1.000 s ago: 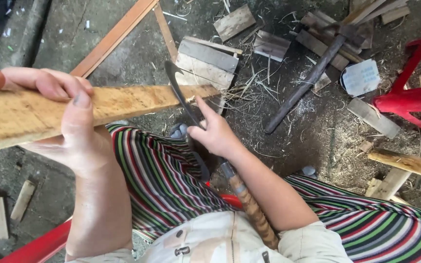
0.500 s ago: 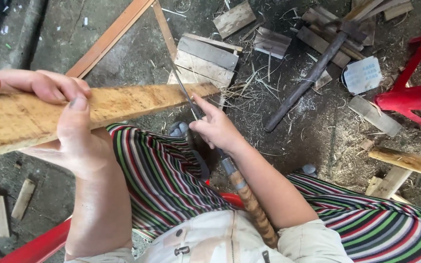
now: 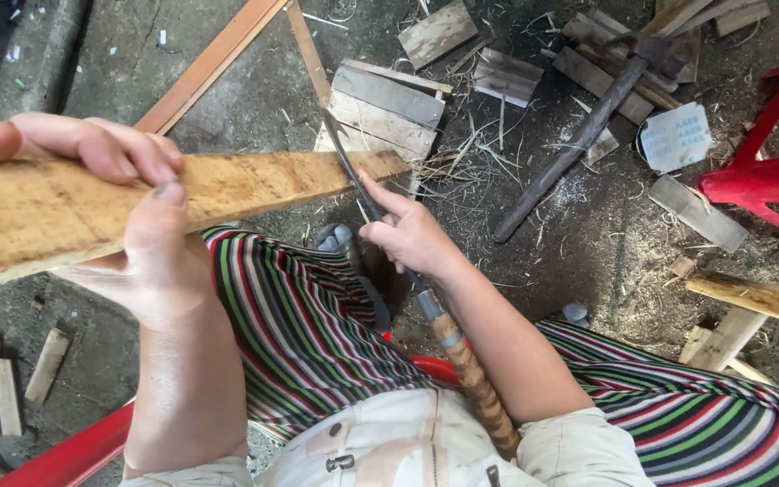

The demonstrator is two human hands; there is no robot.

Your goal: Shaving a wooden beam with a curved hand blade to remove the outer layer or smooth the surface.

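Observation:
My left hand (image 3: 128, 225) grips a long pale wooden plank (image 3: 245, 185), thumb on top and fingers curled over its far edge. The plank runs from the left edge of view to its far end near the middle. My right hand (image 3: 407, 234) holds a long knife (image 3: 349, 171) with a dark curved blade and a banded wooden handle (image 3: 475, 388) that lies along my forearm. The blade crosses the plank's far end, index finger stretched along it. My knees in striped trousers (image 3: 299, 316) sit below.
Scrap boards (image 3: 380, 113), wood offcuts and shavings litter the dirt floor ahead. A dark hammer-like tool (image 3: 579, 144) lies at upper right beside a red plastic stool (image 3: 768, 176). A wooden frame (image 3: 218, 59) lies at top. Small wood pieces (image 3: 2, 388) rest at lower left.
The knife blade has slid slightly along the plank's far end and my right hand has shifted a little. The left hand and plank stay put.

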